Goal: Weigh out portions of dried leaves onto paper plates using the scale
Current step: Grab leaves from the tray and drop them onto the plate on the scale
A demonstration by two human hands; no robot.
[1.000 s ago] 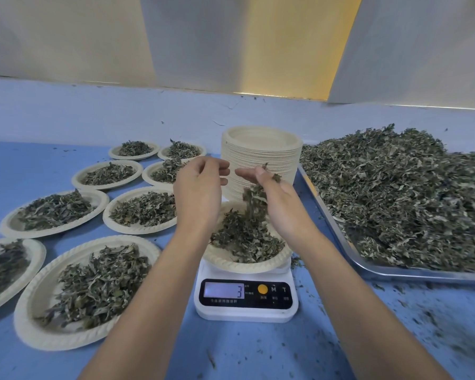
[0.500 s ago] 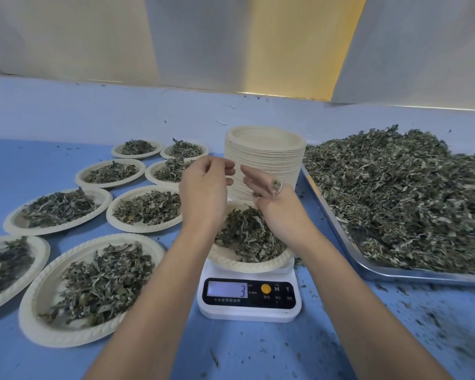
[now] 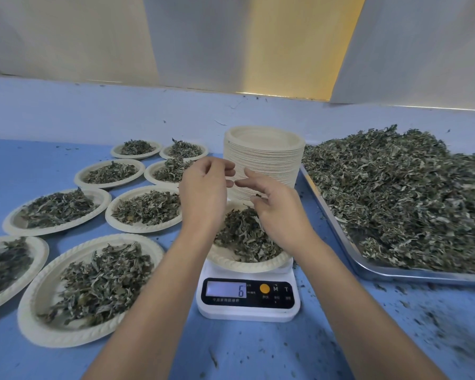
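Observation:
A white digital scale [image 3: 248, 297] stands at the table's centre, and its display shows 6. On it sits a paper plate [image 3: 232, 264] holding a heap of dried leaves [image 3: 243, 237]. Both my hands hover just above this plate, fingertips close together. My left hand [image 3: 203, 189] has loosely curled fingers and holds nothing. My right hand [image 3: 276, 207] has relaxed, spread fingers pointing left, with a small leaf crumb stuck near the thumb. The bulk pile of dried leaves [image 3: 401, 193] fills a metal tray [image 3: 390, 273] on the right.
A tall stack of empty paper plates [image 3: 265, 163] stands right behind the scale. Several filled plates lie to the left, the nearest [image 3: 36, 322] by my left forearm. Leaf crumbs are scattered over the blue table [image 3: 258, 352]. A blue wall ledge runs along the back.
My right hand has let its pinch of leaves fall onto the plate and now holds none. The scale reading rose from 3 to 6. Both hands stay above the plate.

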